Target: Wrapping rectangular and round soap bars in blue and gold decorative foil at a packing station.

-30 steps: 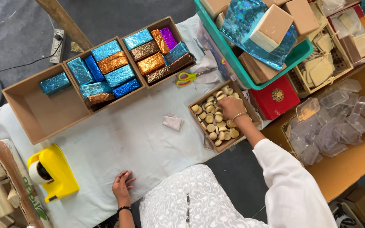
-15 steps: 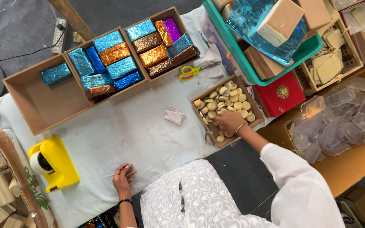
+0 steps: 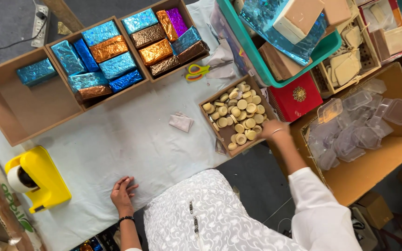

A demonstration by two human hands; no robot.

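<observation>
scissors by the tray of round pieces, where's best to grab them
Probably by the yellow-green handle loops of the scissors, coming from above. They lie flat on the white table cover, handles toward the foil-wrapped blocks, blades pointing right.

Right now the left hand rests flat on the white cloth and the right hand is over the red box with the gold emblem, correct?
Not quite. The head view shows the right hand at the edge of the tray of round pale pieces, not over the red box. The left hand does rest flat on the white cloth.
</observation>
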